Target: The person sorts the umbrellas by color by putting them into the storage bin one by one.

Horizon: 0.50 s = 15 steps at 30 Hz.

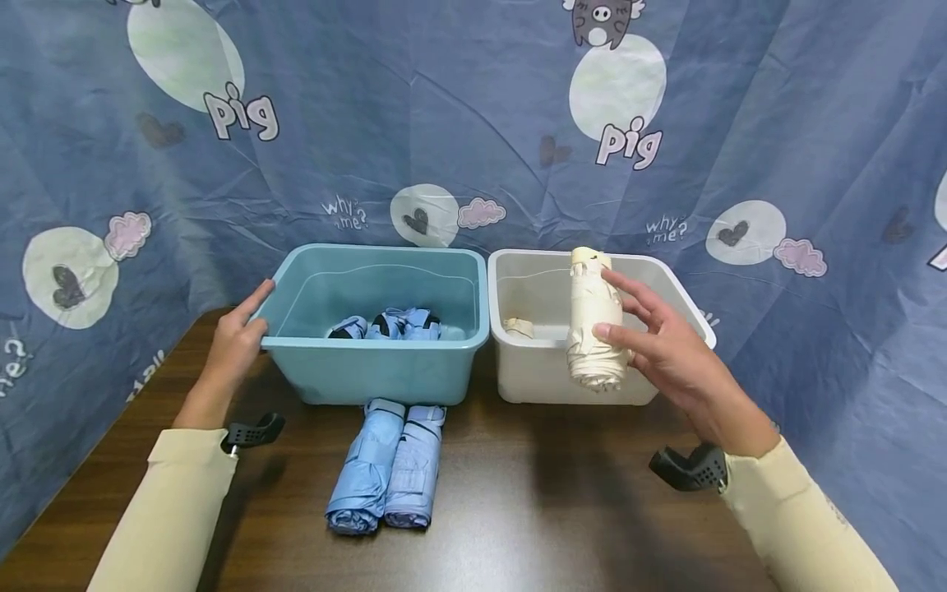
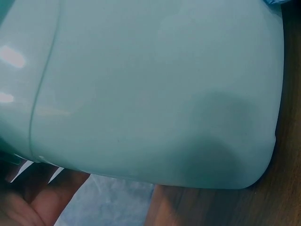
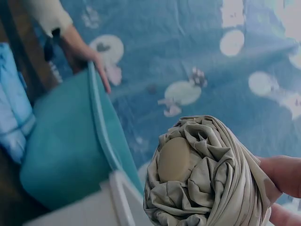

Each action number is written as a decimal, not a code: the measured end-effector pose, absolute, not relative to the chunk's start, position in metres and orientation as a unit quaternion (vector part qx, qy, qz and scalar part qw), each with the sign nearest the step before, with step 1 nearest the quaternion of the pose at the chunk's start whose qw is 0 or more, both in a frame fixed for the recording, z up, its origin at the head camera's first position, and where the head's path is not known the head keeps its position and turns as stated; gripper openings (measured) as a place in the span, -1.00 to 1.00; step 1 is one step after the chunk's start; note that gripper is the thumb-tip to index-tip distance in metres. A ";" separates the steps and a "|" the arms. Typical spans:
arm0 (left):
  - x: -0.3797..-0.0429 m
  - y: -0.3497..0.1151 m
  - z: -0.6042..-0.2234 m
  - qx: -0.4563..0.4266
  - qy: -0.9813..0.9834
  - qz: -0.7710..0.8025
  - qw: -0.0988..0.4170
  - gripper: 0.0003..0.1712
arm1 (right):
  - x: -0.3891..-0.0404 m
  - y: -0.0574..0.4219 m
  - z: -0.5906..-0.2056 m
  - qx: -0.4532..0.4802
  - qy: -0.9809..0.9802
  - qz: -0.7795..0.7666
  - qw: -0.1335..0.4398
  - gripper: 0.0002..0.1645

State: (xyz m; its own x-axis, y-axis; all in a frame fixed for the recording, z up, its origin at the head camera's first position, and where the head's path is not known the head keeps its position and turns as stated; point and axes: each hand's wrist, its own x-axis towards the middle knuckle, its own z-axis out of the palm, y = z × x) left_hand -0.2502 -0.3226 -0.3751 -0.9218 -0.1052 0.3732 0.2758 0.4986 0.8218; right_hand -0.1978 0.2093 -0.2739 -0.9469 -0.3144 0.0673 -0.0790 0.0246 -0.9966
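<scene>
My right hand (image 1: 669, 349) pinches a cream rolled fabric bundle (image 1: 592, 329) between thumb and fingers, upright in front of the white bin (image 1: 510, 370) and overlapping its rim. Seen end-on in the right wrist view, the bundle (image 3: 207, 174) shows gathered folds and a smooth beige oval piece. At the far left, my left hand (image 1: 233, 341) grips the rim of the blue-green bin (image 1: 370, 370) near its front corner. The left wrist view has fingers (image 2: 42, 197) at that bin's edge, partly cut off by the frame. Several blue rolled bundles (image 1: 403, 323) lie inside this bin.
Two more blue rolled bundles (image 1: 358, 469) lie side by side on the brown wooden table (image 1: 533, 518), before the blue-green bin. Another cream piece (image 1: 518, 327) is inside the white bin. A blue printed cloth (image 1: 459, 123) hangs right behind both bins, which stand next to each other.
</scene>
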 end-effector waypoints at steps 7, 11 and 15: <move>-0.249 -0.321 -0.375 -0.052 -0.844 -0.498 0.192 -0.31 | -0.246 0.212 -0.272 -0.094 0.715 -0.686 0.098 -0.14; -0.248 -0.319 -0.375 -0.052 -0.844 -0.496 0.198 -0.31 | -0.270 0.211 -0.277 -0.081 0.713 -0.691 0.088 -0.12; -0.248 -0.320 -0.374 -0.050 -0.840 -0.501 0.201 -0.31 | -0.294 0.208 -0.285 -0.062 0.716 -0.691 0.071 -0.09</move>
